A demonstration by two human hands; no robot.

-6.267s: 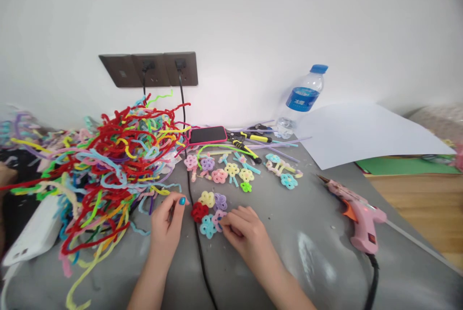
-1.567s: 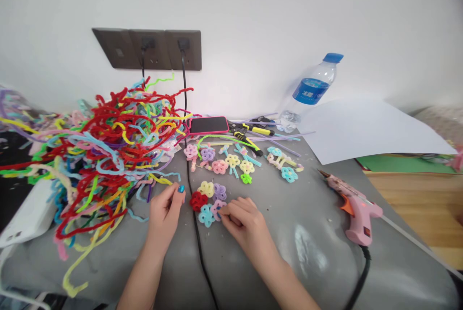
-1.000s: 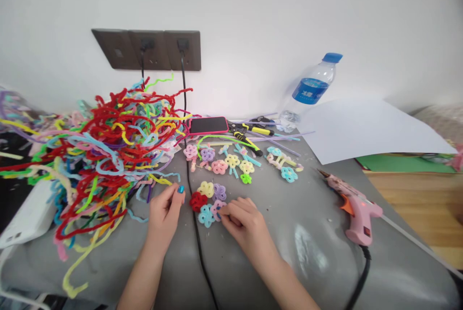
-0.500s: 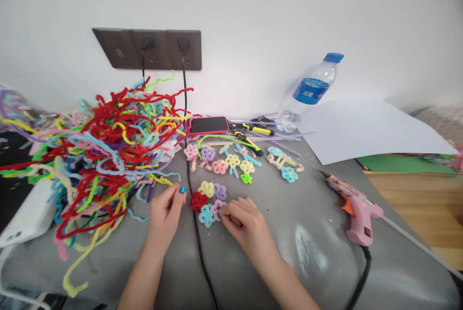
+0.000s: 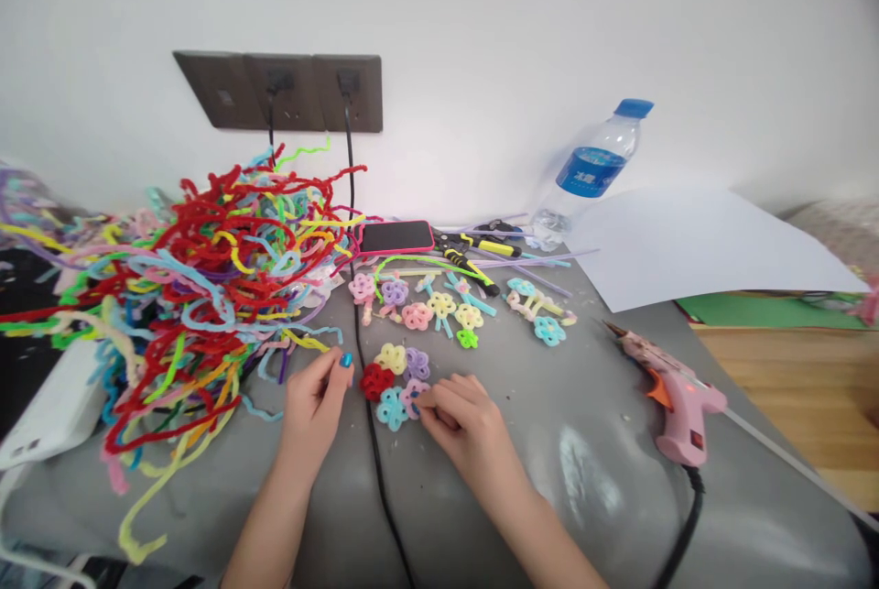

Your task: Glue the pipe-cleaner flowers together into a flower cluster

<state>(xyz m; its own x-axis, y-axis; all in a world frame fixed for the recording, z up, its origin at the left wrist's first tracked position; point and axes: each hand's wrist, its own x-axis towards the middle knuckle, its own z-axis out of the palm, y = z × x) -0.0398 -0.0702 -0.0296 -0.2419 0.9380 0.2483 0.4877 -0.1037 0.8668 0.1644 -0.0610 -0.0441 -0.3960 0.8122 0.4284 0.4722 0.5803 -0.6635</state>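
Note:
A ring of pipe-cleaner flowers lies on the grey table between my hands: a red flower (image 5: 377,382), a pale yellow flower (image 5: 391,358), a purple flower (image 5: 417,363), a light blue flower (image 5: 391,409) and a pink flower (image 5: 413,397). My right hand (image 5: 461,419) is closed, thumb and forefinger pinched at the pink flower's right edge. Left of the ring, my left hand (image 5: 317,395) is loosely closed, its thumb pressed against the forefinger; no object shows in it. More small pipe-cleaner flowers (image 5: 441,305) lie just behind.
A large tangle of pipe cleaners (image 5: 226,268) covers the left side. Behind are a phone (image 5: 396,237), yellow-black pliers (image 5: 467,267) and a leaning water bottle (image 5: 594,168). A pink glue gun (image 5: 677,397) and white paper (image 5: 707,245) lie right. A black cord (image 5: 376,452) crosses the table.

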